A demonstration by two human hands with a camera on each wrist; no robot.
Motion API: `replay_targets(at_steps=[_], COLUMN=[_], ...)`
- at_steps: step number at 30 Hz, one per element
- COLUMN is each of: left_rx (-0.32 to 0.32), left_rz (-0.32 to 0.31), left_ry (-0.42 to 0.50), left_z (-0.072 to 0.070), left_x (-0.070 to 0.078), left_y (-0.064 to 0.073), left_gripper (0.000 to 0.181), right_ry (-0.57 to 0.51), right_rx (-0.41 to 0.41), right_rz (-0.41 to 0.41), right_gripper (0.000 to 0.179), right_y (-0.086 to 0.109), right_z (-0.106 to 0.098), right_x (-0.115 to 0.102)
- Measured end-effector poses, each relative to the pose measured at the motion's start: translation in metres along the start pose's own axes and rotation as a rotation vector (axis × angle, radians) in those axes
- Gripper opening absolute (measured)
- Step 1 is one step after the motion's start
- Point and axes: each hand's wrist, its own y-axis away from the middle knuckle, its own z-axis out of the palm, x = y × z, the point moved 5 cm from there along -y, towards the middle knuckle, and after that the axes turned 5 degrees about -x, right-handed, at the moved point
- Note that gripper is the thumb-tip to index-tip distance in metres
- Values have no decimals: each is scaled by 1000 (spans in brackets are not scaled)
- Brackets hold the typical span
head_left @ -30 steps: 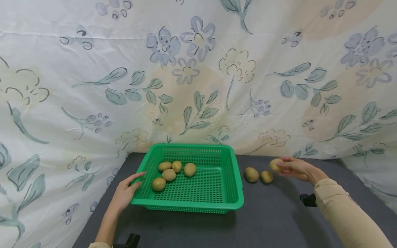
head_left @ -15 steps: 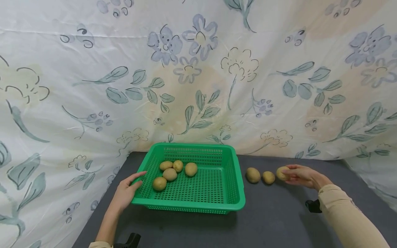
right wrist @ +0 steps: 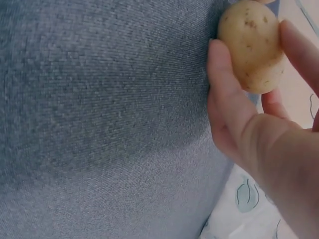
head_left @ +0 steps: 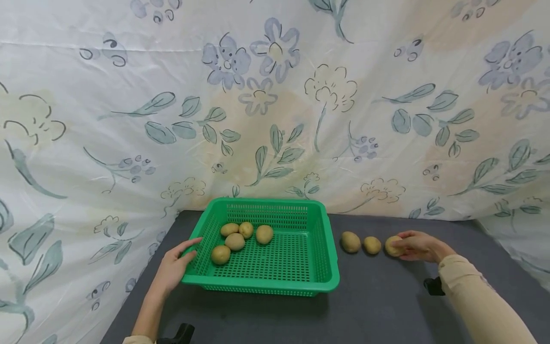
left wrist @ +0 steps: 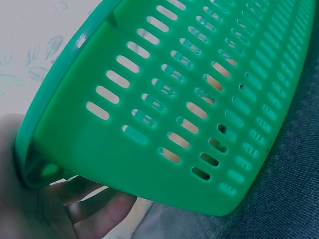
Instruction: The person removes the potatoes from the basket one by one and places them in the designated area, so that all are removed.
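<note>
A green plastic basket (head_left: 275, 285) with slotted walls stands on the table, several potatoes (head_left: 234, 242) lying in its left half. My left hand (head_left: 173, 267) grips the basket's left rim; in the left wrist view its fingers (left wrist: 107, 211) bend in under the rim. To the right of the basket, my right hand (head_left: 418, 246) holds a potato (head_left: 394, 246) at table height between thumb and fingers. The right wrist view shows this speckled, pale potato (right wrist: 251, 47) close up, with fingertips on both its sides.
Two more potatoes, a larger one (head_left: 350, 242) and a smaller one (head_left: 372, 245), sit in a row between the basket and my right hand. A dark grey cloth (head_left: 365, 306) covers the table. Behind it hangs a floral curtain (head_left: 275, 157).
My right hand has moved slightly right and lowered its potato to the table, beside the other two. The left hand keeps its place on the basket rim.
</note>
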Motion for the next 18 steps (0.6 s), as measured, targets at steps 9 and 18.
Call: replay_targets(at_steps=[9, 18], left_rx=[-6, -4], left_rz=[-14, -17], left_ry=[17, 15], left_z=[0, 0], left_x=[-2, -2], left_y=[-1, -1], left_gripper=[40, 40], right_ry=[108, 136], right_rx=[4, -27], right_rz=[20, 42], right_gripper=[53, 62], right_y=[-5, 0], right_z=[3, 3], right_x=[-5, -10])
